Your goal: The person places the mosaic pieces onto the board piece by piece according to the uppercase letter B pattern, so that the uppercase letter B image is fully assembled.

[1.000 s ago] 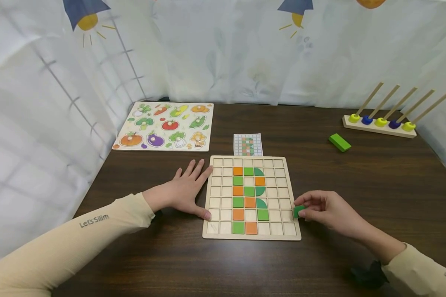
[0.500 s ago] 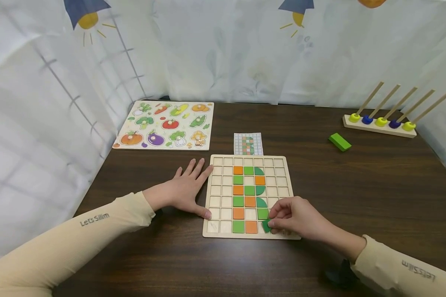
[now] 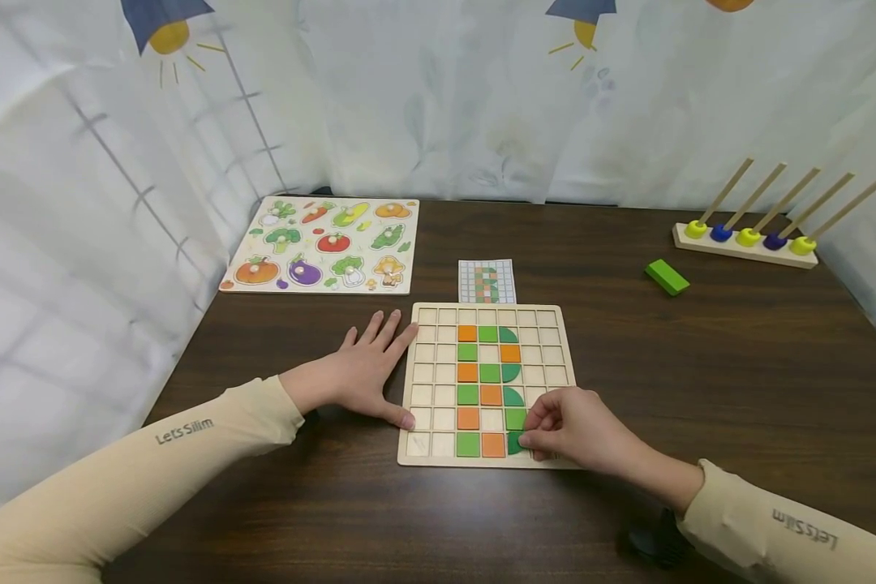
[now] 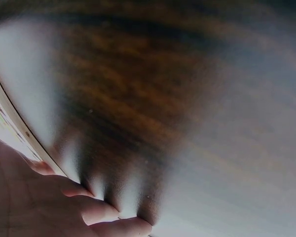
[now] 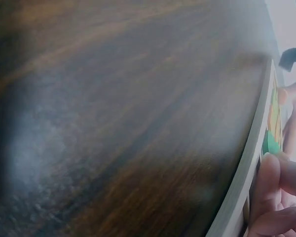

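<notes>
A wooden grid board (image 3: 573, 454) holds orange, light green and dark green tiles. In the head view my left hand (image 3: 365, 377) lies spread at the board's left side, thumb and index finger touching its edge. The left wrist view shows those fingers straight on the table. My right hand (image 3: 577, 426) is over the board's lower right corner. Its thumb and fingers pinch a dark green rounded tile (image 3: 514, 443), which lies at the bottom-row cell right of an orange square (image 3: 493, 444). The right wrist view shows fingertips at this green tile (image 5: 271, 143); whether it sits flat is hidden.
A small printed pattern card (image 3: 487, 281) lies behind the board. A vegetable puzzle (image 3: 319, 243) is at back left. At right are a light green block (image 3: 667, 276) and a pegged stand (image 3: 745, 245) with yellow and blue rings. Curtains hang behind the table.
My right hand has carried the dark green tile from beside the board's right edge leftward to the bottom row, and the tile has turned in line with its cell. My left hand stays put.
</notes>
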`<state>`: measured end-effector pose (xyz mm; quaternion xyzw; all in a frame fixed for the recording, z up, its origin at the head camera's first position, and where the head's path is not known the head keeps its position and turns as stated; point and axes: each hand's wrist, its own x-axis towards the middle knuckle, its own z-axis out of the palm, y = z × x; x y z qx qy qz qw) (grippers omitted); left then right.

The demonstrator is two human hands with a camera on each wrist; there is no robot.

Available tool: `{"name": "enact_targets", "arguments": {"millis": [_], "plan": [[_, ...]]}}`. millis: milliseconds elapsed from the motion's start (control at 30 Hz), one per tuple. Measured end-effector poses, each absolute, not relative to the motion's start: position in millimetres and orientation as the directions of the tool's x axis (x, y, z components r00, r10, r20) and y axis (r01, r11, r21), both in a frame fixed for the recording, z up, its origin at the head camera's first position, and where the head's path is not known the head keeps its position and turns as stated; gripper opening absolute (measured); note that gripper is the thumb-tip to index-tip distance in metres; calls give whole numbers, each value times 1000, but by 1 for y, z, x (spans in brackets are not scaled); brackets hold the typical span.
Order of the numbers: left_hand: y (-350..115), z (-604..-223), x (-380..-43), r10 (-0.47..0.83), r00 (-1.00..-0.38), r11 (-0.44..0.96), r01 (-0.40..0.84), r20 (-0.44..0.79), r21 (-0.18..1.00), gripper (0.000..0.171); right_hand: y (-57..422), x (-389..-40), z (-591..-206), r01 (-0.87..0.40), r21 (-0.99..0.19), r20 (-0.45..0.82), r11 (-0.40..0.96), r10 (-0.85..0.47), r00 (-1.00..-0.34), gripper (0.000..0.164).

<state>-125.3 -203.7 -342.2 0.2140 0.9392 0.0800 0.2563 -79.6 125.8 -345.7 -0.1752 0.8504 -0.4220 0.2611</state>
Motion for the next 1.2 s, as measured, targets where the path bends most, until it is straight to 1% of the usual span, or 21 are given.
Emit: {"name": "enact_targets", "arguments": {"millis": [300,433,567,900,1133,1200], "plan": [[-203,-340,-125,440,-779,897,358,-448,259,135,123,-78,-343,-151,-752,-276,642,-514,-812,16],[-203,-339,-125,441,-780,897,359,-444,259,135,120,-75,-342,-227,-701,-229,676,-514,-826,21],[-202,-338,-125,441,-780,896,360,-444,260,134,117,-72,-341,-272,-675,-194,685,-522,-831,23],[-201,-338,-123,438,-776,898,356,-455,258,135,121,-70,-342,-305,-670,-180,677,-547,-818,20],[-201,-338,-124,443,-775,896,362,-452,257,135,125,-72,-345,-440,-615,-105,654,-621,-777,35],[-201,-338,-124,443,-775,896,363,-450,256,135,125,-72,-346,-449,-603,-99,659,-620,-778,37]]}}
